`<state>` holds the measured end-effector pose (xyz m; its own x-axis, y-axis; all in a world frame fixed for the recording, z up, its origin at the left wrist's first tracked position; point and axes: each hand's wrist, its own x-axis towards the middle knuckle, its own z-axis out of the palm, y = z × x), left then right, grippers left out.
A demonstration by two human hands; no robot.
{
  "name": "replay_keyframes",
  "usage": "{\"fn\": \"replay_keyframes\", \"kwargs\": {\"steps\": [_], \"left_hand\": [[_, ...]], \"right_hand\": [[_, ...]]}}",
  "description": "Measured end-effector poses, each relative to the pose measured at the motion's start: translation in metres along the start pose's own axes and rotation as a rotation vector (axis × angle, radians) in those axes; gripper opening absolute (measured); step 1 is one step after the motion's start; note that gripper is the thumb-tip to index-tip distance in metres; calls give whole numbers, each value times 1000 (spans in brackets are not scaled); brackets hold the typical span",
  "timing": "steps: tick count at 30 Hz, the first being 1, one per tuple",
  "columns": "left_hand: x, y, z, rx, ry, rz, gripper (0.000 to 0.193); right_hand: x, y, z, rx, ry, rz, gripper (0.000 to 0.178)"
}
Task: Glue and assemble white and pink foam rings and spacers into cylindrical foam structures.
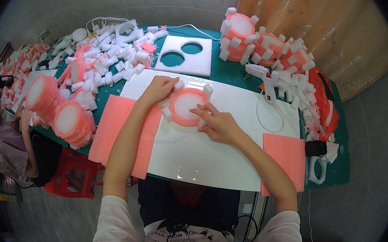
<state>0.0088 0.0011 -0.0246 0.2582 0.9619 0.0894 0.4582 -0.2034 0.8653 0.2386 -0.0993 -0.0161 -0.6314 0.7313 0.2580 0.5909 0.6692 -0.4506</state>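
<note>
A round piece with a pink foam rim point(172, 106) and a white foam middle point(188, 106) lies flat on the white board. Small white foam blocks stand around the rim, among them an upper left block point(179, 85), an upper right block point(207, 90) and a lower left block point(167, 114). My left hand point(160, 89) is closed, its fingertips at the upper left block. On the right side, my right hand point(220, 124) grips the rim, with fingers over the white middle and the thumb outside, partly covering another white block.
White and pink foam bits point(101, 61) heap up at left, near pink foam rounds point(70, 121). Behind lies a white sheet with two holes point(201, 65). A glue gun point(264, 77) rests right, before stacked foam pieces point(237, 34). Pink sheets point(283, 160) flank the board point(208, 166). A person sits left.
</note>
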Motion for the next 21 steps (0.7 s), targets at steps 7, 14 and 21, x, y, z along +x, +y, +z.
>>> {"fn": "replay_keyframes", "kwargs": {"steps": [7,14,21], "left_hand": [[0,0,0,0,0,-12,43],[0,1,0,-18,-7,-19,42],[1,-1,1,-14,7,-10,42]], "right_hand": [[0,-1,-1,-5,9,-9,56],[0,1,1,6,11,-9,55],[0,-1,-1,0,-8,5,54]]}}
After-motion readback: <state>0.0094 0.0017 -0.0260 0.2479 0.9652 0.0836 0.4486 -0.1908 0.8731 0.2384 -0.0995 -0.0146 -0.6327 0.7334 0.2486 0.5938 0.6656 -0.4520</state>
